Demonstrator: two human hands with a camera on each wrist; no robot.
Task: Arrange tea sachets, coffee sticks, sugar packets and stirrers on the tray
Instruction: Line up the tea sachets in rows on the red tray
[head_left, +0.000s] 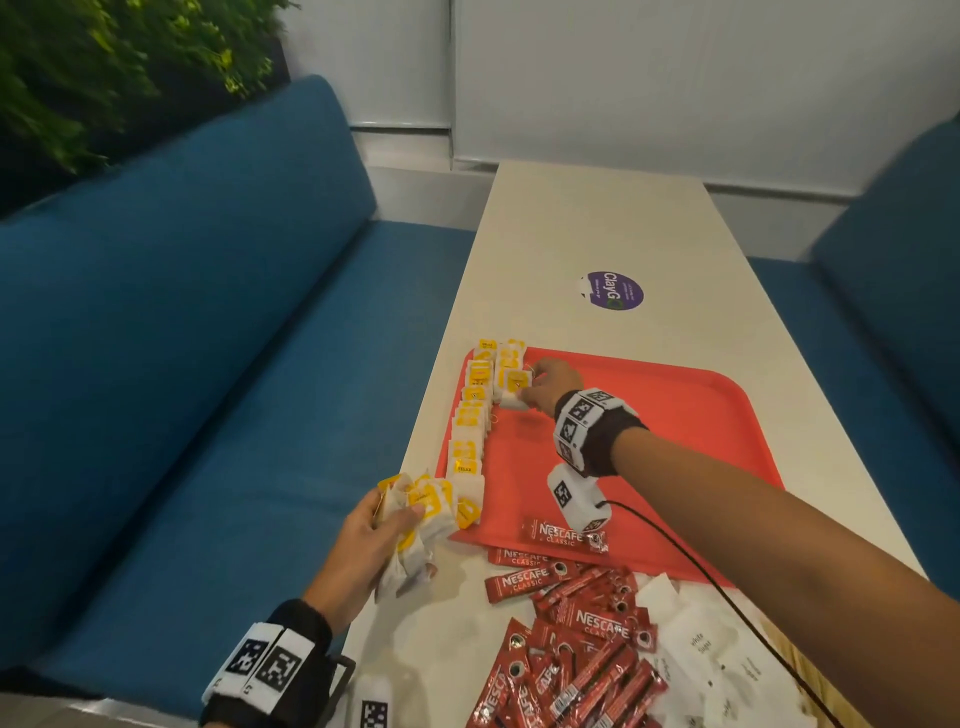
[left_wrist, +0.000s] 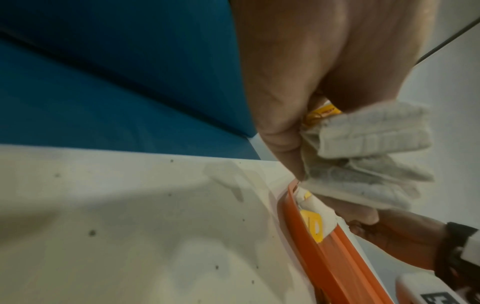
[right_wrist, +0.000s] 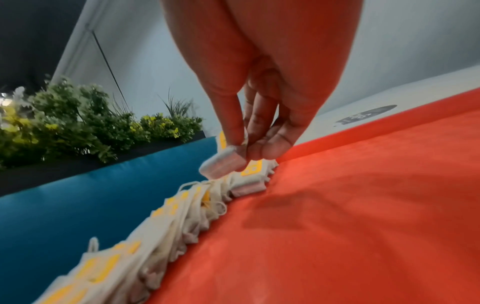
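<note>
Head view: right hand (head_left: 548, 387) pinches a tea bag (head_left: 511, 392) at the far left corner of the red tray (head_left: 649, 415), starting a second row beside the first row of tea bags (head_left: 470, 421). Left hand (head_left: 366, 540) grips a bundle of tea bags (head_left: 423, 512) at the tray's near left corner. Coffee sticks (head_left: 571, 654) and sugar packets (head_left: 701, 649) lie on the table (head_left: 597, 223).
Left wrist view: fingers (left_wrist: 280, 133) curled round the bundle.
Right wrist view: fingertips (right_wrist: 235, 131) hold the bag just above the row.
Risk: loose strings could snag and drag neighbouring bags; the bundle may spill if the grip slackens.
</note>
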